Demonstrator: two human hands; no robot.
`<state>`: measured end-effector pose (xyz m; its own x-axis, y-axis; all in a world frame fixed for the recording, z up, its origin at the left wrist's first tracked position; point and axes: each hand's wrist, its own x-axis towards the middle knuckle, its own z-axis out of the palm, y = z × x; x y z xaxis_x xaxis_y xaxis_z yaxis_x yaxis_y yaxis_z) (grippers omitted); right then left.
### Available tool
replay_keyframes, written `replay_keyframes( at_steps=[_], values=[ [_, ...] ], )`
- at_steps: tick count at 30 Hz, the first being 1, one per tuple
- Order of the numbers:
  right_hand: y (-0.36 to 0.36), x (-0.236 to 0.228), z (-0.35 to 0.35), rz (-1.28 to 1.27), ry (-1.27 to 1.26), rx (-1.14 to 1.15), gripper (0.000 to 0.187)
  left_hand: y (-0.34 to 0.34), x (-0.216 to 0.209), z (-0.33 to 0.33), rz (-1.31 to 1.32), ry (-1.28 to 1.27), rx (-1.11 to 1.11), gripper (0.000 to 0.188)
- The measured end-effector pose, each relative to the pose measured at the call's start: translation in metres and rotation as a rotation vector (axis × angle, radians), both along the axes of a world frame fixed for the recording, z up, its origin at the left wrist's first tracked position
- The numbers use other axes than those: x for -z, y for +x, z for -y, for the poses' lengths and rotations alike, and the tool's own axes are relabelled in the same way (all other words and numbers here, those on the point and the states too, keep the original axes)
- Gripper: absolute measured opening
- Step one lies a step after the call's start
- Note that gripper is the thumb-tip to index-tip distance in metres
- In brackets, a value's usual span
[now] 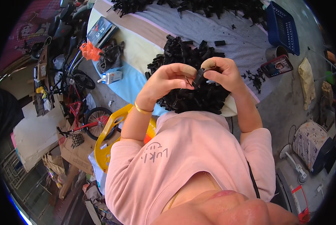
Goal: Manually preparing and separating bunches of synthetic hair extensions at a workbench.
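Observation:
In front of my chest, both hands meet over a pile of black plastic parts (pixel 175 56). My right hand (pixel 228 75) is closed, pinching a small black plastic part (pixel 199 78) between thumb and forefinger. My left hand (pixel 164 82) is closed too, its thumb and finger on a thin black piece (pixel 188 81) beside that part. Whether the two pieces are joined, I cannot tell. Tan covers sit on some fingertips of both hands. One loose black part (pixel 220 43) lies just beyond the pile.
The cloth-covered table (pixel 145 52) carries more black parts (pixel 213 7) at its far edge. Small black bits (pixel 255 80), a phone (pixel 276 66), a metal cup (pixel 275 53) and a blue basket (pixel 284 28) are at the right. Left are an orange bag (pixel 90 51) and a yellow chair (pixel 102 146).

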<state>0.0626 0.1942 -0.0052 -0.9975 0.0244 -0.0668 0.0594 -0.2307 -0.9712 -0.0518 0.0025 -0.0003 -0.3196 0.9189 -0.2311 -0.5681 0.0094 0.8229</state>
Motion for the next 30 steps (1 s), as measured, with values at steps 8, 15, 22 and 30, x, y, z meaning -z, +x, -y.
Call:
replay_keyframes(
  at_steps=[8,15,22,30],
  values=[
    [-0.004,0.01,0.003,-0.111,-0.007,-0.065,0.017,0.017,-0.001,-0.013,0.189,-0.07,-0.01,0.018],
    [0.0,0.004,0.024,-0.021,0.229,0.267,0.01,0.022,0.005,-0.013,-0.269,-0.163,-0.267,0.017],
    [0.0,-0.002,0.03,-0.017,0.376,0.247,0.01,0.031,-0.003,-0.014,-0.446,-0.161,-0.309,0.028],
    [-0.003,-0.005,0.029,-0.052,0.459,0.207,0.009,0.028,0.008,-0.014,-0.631,-0.198,-0.357,0.026]
  ],
)
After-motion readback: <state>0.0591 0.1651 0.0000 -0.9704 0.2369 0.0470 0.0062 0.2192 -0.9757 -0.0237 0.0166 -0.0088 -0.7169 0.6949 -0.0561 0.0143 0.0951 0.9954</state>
